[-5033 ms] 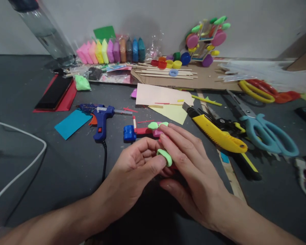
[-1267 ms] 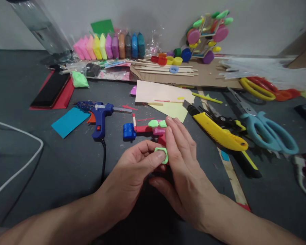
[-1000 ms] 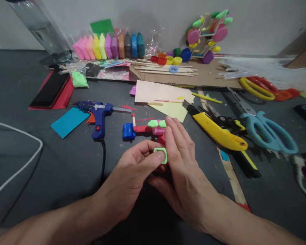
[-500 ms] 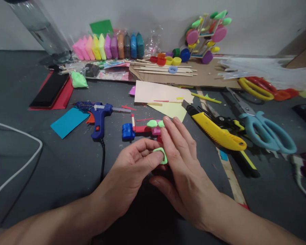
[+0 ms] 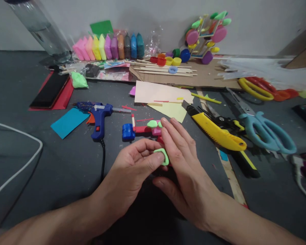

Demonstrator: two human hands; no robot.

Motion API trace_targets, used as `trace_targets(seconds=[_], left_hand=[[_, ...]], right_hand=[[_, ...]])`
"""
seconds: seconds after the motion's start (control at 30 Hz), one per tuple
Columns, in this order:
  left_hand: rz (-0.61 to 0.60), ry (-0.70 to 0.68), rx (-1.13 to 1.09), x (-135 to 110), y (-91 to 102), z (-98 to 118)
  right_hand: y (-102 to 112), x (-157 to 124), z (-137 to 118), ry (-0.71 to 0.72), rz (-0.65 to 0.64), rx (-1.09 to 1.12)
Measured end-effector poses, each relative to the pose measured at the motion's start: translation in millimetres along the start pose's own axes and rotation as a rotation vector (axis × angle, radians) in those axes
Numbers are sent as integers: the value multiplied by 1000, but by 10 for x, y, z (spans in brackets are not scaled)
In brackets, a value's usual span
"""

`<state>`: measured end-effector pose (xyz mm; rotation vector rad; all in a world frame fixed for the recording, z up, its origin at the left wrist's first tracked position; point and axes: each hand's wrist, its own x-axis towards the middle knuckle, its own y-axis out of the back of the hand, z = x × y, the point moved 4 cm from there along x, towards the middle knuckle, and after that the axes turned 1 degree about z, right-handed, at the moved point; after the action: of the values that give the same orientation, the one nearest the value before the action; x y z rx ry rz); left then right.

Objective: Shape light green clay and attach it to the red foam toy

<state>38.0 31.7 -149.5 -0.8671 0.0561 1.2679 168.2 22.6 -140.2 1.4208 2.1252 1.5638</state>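
My left hand (image 5: 132,170) pinches a small light green clay piece (image 5: 162,156) between thumb and fingers, just above the dark table. My right hand (image 5: 186,170) lies against it from the right, fingers stretched out and pressed on the green piece; something red beneath is mostly hidden. Just beyond the fingertips lies a small craft piece (image 5: 142,128) with a blue cap, a red stick and pink and green clay bits.
A blue glue gun (image 5: 98,115) lies to the left with its cord. A yellow utility knife (image 5: 219,132) and teal scissors (image 5: 265,131) lie right. Clay packets (image 5: 109,47), sticks, bottle caps, cardboard and a colourful model (image 5: 206,34) line the back. Phone (image 5: 49,90) at left.
The green piece stays pinched between both hands. My right fingers have shifted slightly along it; the hands have barely moved over the last second.
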Motion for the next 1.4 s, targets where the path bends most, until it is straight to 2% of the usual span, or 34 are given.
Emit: trace_targets(seconds=[0.33,0.83,1.17,1.4], left_hand=[[-4,39,-60,1,-8,4],[9,60,-29,22,12,-5],[16,63,-5,9,14,-2],[-25,38,-34,8,-16,12]], right_hand=[[38,-2,22,-15,-21,-36],[62,26,34,29,-23,-117],[74,24,35,50,-17,-88],[159,40,50,28,123,-1]])
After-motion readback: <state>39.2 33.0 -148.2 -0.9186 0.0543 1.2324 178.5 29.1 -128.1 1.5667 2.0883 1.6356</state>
